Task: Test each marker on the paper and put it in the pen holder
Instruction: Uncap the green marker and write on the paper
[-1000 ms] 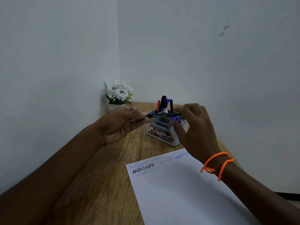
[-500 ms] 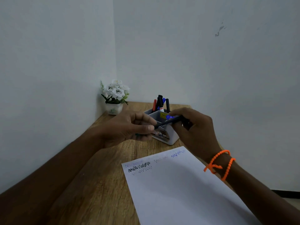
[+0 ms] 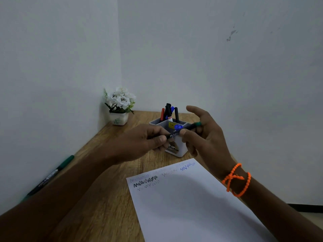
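Nearest, the paper (image 3: 192, 203) lies flat on the bench (image 3: 104, 198), its far edge carrying test scribbles. Above it, the left hand (image 3: 139, 142) and right hand (image 3: 204, 137) are each clamped on one marker (image 3: 181, 131), held level between them, probably to pull the cap. Behind stands the pen holder (image 3: 176, 151) with tested markers upright. A spare marker (image 3: 50, 175) lies at the left wall.
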